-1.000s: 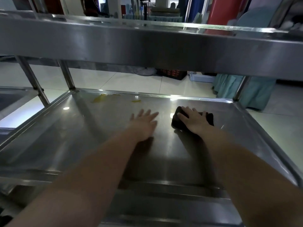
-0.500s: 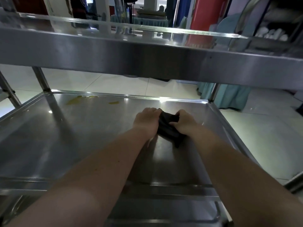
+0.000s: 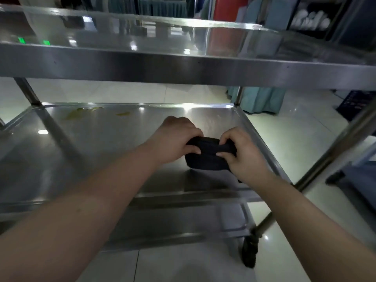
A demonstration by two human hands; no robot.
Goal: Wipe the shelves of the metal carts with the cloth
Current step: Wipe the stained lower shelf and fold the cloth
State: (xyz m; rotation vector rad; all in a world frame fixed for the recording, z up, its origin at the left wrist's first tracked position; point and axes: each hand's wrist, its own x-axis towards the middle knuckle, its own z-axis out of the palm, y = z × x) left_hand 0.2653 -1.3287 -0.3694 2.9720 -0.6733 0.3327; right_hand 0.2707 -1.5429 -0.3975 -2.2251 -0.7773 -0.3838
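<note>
Place: a dining hall or catering venue, by the look of it.
Cart: a stainless steel cart (image 3: 183, 66) with flat tray shelves, standing on a black wheel (image 3: 249, 253).
Floor: glossy pale floor tiles (image 3: 289, 143) all round.
Tables: teal skirting cloth (image 3: 262, 100) hanging to the floor beyond the cart's far right corner.
Crockery: blurred white dishes (image 3: 311, 20) stacked at upper right.
Other: a red column (image 3: 224, 7); a dark crate (image 3: 355, 105) on the floor.
</note>
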